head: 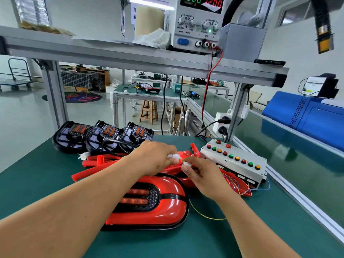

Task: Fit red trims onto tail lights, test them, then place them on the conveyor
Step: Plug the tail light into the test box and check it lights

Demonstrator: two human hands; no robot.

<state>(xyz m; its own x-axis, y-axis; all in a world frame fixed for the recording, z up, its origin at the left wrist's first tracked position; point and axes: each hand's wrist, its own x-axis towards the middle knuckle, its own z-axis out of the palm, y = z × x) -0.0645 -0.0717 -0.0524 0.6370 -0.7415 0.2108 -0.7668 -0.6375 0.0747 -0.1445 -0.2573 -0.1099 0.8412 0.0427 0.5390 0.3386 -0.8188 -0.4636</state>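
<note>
A tail light with its red trim fitted [158, 200] lies on the green mat in front of me, partly under my left forearm. Just beyond it, my left hand [154, 157] pinches a small white connector [173, 156]. My right hand [202, 174] pinches a second white connector [186, 164] close beside the first, its thin coloured wires running toward the grey test box [236, 161] with coloured buttons. Loose red trims [104, 161] are piled under and behind my hands. Three black tail lights without trim [104, 136] stand in a row at the back left.
A power supply [199, 23] sits on the aluminium shelf above, with red and black leads hanging down to the bench. The green conveyor belt [297, 164] runs along the right side behind an aluminium rail. A blue machine [307, 116] stands beyond it.
</note>
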